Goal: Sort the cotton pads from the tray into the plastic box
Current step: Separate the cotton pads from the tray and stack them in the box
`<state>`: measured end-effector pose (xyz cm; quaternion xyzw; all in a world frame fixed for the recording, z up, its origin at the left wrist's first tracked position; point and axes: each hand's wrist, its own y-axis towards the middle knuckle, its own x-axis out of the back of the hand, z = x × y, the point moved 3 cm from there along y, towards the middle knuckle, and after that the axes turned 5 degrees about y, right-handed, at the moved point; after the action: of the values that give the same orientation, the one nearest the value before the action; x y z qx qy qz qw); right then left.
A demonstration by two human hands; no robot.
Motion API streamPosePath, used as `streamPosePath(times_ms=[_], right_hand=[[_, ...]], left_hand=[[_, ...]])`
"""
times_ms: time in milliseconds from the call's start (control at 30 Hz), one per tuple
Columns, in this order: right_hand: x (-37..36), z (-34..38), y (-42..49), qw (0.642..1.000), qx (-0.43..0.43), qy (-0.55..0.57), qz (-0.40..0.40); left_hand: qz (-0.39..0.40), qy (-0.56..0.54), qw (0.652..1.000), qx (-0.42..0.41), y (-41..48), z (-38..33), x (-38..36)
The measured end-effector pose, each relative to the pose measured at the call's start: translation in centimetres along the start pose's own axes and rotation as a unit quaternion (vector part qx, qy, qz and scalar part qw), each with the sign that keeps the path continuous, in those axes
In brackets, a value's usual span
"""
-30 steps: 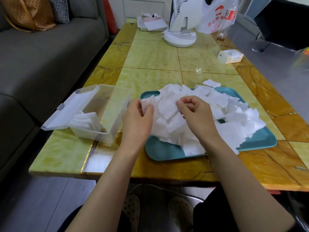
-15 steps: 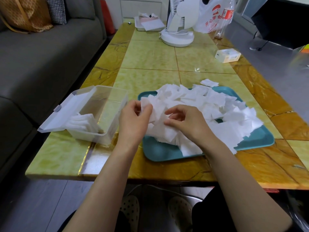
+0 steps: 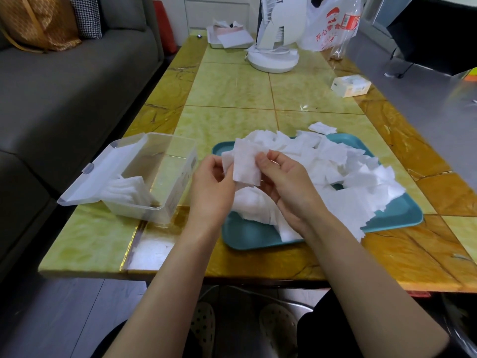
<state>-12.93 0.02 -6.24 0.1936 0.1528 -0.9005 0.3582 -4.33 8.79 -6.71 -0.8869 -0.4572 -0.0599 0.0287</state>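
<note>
A teal tray (image 3: 247,235) holds a loose heap of white square cotton pads (image 3: 343,174). Above the tray's left end, my left hand (image 3: 210,187) and my right hand (image 3: 284,182) both pinch a few cotton pads (image 3: 245,164), held upright between them. To the left stands a clear plastic box (image 3: 170,187) with its lid (image 3: 103,174) folded open to the left. A small stack of pads (image 3: 126,189) lies inside its left end.
One stray pad (image 3: 322,128) lies on the green and amber table just beyond the tray. Farther back are a white fan (image 3: 273,55), a small white box (image 3: 351,85), a plastic bag (image 3: 327,24) and a white tray with papers (image 3: 229,37). A grey sofa (image 3: 64,81) runs along the left.
Both hands have lifted off the heap, bringing a few pads up between them. The right hand turned palm-up and moved toward the left hand.
</note>
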Motion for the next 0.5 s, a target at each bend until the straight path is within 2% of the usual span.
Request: streamPosePath(times_ms=[167,500], right_hand=[[0.7,-0.4,0.4,0.995,0.033,-0.075,-0.060],[1.6,-0.5,0.8,0.993,0.022,-0.066,-0.094]], left_hand=[[0.014,-0.032,0.999,0.010,0.0,-0.1,-0.3],[0.055,-0.049,0.997,0.005,-0.5,-0.6,-0.9]])
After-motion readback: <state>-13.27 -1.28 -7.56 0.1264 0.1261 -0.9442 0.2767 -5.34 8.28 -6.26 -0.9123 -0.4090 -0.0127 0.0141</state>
